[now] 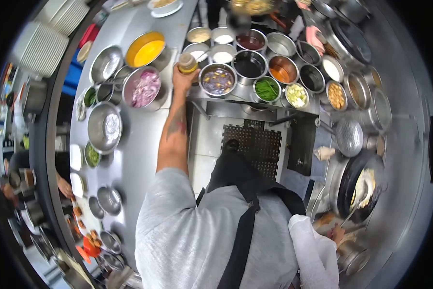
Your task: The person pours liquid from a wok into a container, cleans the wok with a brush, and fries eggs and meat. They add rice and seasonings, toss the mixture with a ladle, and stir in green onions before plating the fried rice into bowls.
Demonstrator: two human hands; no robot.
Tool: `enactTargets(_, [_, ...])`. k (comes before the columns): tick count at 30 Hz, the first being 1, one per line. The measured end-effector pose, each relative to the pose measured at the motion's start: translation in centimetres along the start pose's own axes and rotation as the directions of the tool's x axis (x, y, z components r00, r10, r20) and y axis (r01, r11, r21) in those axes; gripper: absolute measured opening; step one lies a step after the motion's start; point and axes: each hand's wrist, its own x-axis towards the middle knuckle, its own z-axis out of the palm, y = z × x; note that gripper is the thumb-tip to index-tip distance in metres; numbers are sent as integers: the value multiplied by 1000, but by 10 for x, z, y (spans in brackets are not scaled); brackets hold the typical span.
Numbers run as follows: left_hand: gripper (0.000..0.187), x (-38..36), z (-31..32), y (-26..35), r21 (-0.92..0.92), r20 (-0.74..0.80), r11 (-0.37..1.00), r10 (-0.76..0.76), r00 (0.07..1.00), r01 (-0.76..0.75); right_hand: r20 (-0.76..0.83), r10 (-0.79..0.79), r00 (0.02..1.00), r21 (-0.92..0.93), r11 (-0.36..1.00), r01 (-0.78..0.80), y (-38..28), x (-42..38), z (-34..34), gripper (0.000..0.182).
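Observation:
My left arm reaches forward over the steel counter. The fingers of my left hand (pixel 183 78) are wrapped round a small jar (pixel 187 61) with a brownish top, beside the bowl of chopped red onion (pixel 145 89) and the pot of dark liquid with pieces in it (pixel 218 80). At the lower right, beyond the white towel (pixel 312 250) on my shoulder, my right hand (pixel 338 234) is closed on the handle of a ladle (pixel 353 210). Its head rests in a dark wok (pixel 346 192) with pale food (pixel 365 188) inside. Most of my right arm is hidden.
Several steel pots of sauces and cut vegetables line the front counter, including greens (pixel 267 90) and black liquid (pixel 249 64). A perforated skimmer (pixel 349 137) lies near the wok. A black mat (pixel 252 144) covers the floor. Another person's hand (pixel 64 187) shows at far left.

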Motion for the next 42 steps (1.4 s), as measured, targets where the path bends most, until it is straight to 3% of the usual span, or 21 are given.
enactTargets(2, [72, 14, 7, -1, -45, 129, 999, -1, 992, 6, -15, 33, 999, 16, 999, -33, 14, 3, 4, 36])
enactTargets(3, [58, 7, -3, 31, 57, 144, 998, 23, 989, -31, -195, -166, 967, -173, 976, 133, 47, 31, 13, 33])
enactTargets(4, [55, 24, 6, 3, 467, 228, 858, 119, 966, -216, -256, -297, 920, 87, 941, 328, 55, 20, 11, 30])
enactTargets(5, [56, 13, -8, 32, 392, 220, 857, 266, 939, -335, -243, -351, 904, 330, 846, 418, 20, -25, -11, 28])
enactTargets(6, [55, -11, -24, 123, 605, 250, 754, 124, 960, -254, -237, -299, 924, 219, 910, 351, 34, -21, -17, 30])
enactTargets(8, [56, -23, -31, 198, 72, 490, 832, 451, 746, -550, -373, -102, 922, 301, 927, 224, 13, -72, -41, 37])
enactTargets(10, [66, -47, -5, 237, -240, 261, 709, 705, 659, -663, -12, 22, 1000, 896, 445, 1, 2, -92, -67, 35])
enactTargets(11, [66, -69, 17, 283, -512, 318, 647, 754, 575, -565, -37, 1, 999, 966, 256, 35, -16, -109, -85, 41])
enactTargets(13, [63, -114, 57, 347, -519, 415, 635, 772, 481, -572, -129, 131, 983, 983, -114, 145, -52, -154, -97, 45])
enactTargets(15, [56, -188, 85, 432, -552, 633, 671, 724, 275, -496, -128, 139, 982, 990, -33, 134, -40, -171, -71, 29])
enactTargets(17, [62, -253, 137, 478, -550, 596, 448, 801, 45, -705, -126, 144, 981, 991, 53, 120, -24, -171, -52, 14])
enactTargets(20, [56, -344, 203, 533, -545, 661, 192, 697, -277, -816, -129, 113, 985, 990, 68, 121, -2, -181, -46, 48])
enactTargets(22, [46, -393, 232, 563, -462, 709, -55, 577, -406, -885, -134, 73, 988, 991, 39, 132, -2, -201, -60, 18])
enactTargets(25, [39, -440, 299, 579, -281, 708, -295, 579, -405, -913, -150, 75, 986, 989, 24, 148, 10, -218, -60, 28])
enactTargets(29, [30, -460, 295, 582, -264, 676, -269, 634, -376, -926, -163, 83, 983, 986, 59, 158, 18, -244, -63, 38])
enactTargets(32, [38, -440, 274, 567, -281, 737, -94, 616, -277, -955, -136, 99, 986, 986, 116, 124, 22, -249, -62, 42])
enactTargets(35, [64, -400, 275, 532, -456, 839, 352, 476, -263, -817, -113, 112, 987, 954, 288, 76, 18, -232, -65, 48])
enactTargets(36, [64, -390, 273, 509, -437, 847, 375, 476, -235, -817, -115, 87, 989, 948, 307, 83, 14, -220, -66, 48])
enactTargets(38, [54, -372, 244, 460, -471, 867, 879, 449, -216, -65, -388, 84, 918, 710, 662, 240, 2, -181, -62, 52])
enactTargets(39, [50, -359, 230, 438, -497, 859, 868, 490, -148, -12, -545, 29, 838, 421, 874, 244, -4, -148, -51, 50])
enactTargets(42, [46, -322, 168, 376, -495, 867, 844, 495, 53, 209, -569, -57, 821, 29, 996, 90, -45, -75, -40, 35])
